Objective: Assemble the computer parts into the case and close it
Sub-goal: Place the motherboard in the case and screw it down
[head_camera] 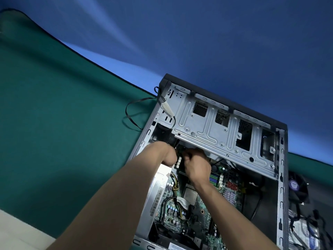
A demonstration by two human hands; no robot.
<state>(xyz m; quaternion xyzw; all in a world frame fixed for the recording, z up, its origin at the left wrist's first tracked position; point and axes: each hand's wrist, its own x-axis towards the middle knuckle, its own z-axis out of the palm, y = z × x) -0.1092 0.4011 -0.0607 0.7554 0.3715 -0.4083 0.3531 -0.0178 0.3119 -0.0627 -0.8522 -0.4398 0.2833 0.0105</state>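
Halfway in, still cabling under the cage

Case (281,177) lying open on the mat (54,123), board (198,204) already in. Both hands, left (162,152) and right (197,168), curled down by the drive cage (225,130), probably pinching a plug, can't tell. Fan (297,186) and drive (304,233) still outside, panel off.

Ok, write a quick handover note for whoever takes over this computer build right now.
Left hand and right hand: both reach in under the metal drive cage, fingers curled around something dark; what exactly is hidden.
Case lies open on the green mat, motherboard inside with cables attached.
Fan and hard drive lie outside, right of the case.
Left: finish this connection, fit the fan and drive, close the case. No side panel in view.
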